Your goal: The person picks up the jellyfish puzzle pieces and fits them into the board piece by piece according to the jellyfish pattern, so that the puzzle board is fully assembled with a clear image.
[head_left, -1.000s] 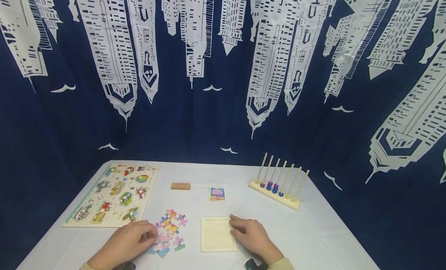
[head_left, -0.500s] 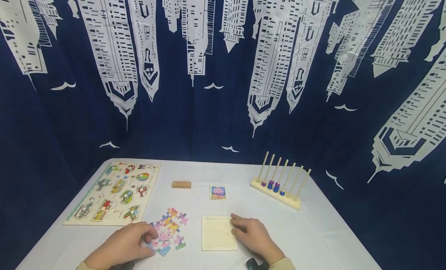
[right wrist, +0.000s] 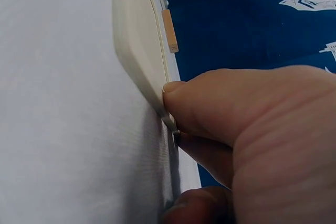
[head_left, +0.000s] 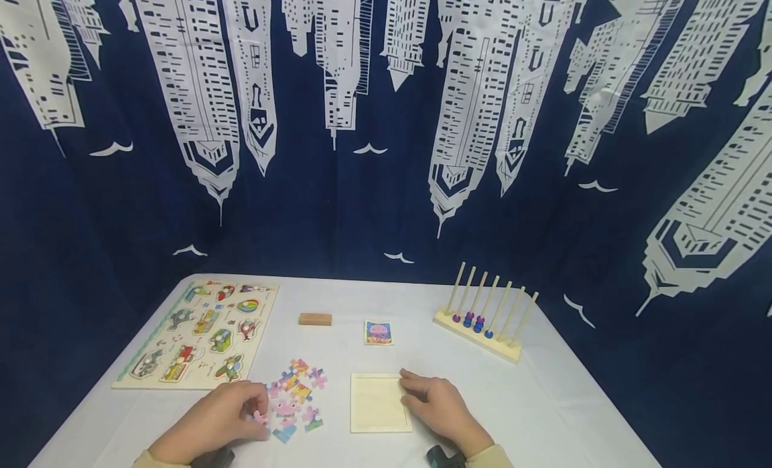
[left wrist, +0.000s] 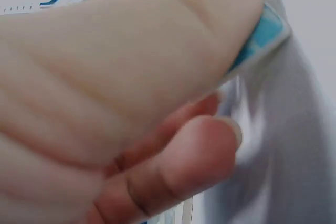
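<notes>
My left hand pinches a jigsaw piece between thumb and fingers, at the left side of the loose pile. Pink shows on that piece in the head view; in the left wrist view its teal corner sticks out past the thumb. Several loose jigsaw pieces in pink, yellow and blue lie to the right of this hand. A square, pale wooden puzzle tray lies flat beside them. My right hand grips the tray's right edge, the thumb on its rim in the right wrist view.
A small picture card and a wooden block lie farther back. The peg puzzle board covers the left of the white table. At back right stands a bead rack with upright pegs. A navy curtain hangs behind.
My left hand has drawn slightly back from the pile, and a pink jigsaw piece now shows between its thumb and fingers. The right hand stays at the tray's edge.
</notes>
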Demonstrator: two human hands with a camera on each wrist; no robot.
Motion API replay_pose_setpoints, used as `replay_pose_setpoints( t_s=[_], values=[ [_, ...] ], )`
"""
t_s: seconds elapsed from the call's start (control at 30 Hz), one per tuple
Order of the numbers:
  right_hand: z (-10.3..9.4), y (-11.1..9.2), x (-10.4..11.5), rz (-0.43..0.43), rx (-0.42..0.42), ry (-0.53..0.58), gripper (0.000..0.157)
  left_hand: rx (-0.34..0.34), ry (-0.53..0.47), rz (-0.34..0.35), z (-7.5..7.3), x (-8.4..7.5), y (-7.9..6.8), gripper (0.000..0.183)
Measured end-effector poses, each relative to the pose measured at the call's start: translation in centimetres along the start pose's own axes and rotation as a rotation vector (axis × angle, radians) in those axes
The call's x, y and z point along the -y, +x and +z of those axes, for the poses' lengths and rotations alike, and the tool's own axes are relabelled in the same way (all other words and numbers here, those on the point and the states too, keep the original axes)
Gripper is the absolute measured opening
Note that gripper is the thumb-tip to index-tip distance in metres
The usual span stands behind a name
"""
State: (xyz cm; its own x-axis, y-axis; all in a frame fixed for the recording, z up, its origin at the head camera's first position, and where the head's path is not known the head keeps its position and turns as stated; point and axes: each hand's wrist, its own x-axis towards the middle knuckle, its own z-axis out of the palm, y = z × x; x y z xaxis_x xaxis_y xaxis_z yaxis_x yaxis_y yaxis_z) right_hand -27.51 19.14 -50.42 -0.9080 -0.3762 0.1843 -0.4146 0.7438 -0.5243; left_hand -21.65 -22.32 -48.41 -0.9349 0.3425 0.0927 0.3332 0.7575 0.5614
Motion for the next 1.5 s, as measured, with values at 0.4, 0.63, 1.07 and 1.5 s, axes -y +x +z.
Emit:
replay_pose_setpoints(
  t_s=[0.4,0.63,1.07,1.5],
  values=[
    [-0.1,0.0,0.0,0.005,0.013,-0.002,0.037,-0.155,-0.185,-0.031,0.5,-0.9,0.8,0.014],
    [-0.1,-0.1,0.0,0.021,0.014,0.011,0.037,-0.234,-0.384,-0.197,1.3,-2.5,1.1,0.014],
    [0.1,0.0,-0.2,0.017,0.025,0.016,0.037,-0.186,-0.615,-0.151,3.7,-3.1,1.7,0.025],
    [-1.1,-0.4,-0.2,-0.032,0.048,-0.02,0.03,-0.105,-0.679,-0.065,4.9,-5.8,4.3,0.042]
  ],
)
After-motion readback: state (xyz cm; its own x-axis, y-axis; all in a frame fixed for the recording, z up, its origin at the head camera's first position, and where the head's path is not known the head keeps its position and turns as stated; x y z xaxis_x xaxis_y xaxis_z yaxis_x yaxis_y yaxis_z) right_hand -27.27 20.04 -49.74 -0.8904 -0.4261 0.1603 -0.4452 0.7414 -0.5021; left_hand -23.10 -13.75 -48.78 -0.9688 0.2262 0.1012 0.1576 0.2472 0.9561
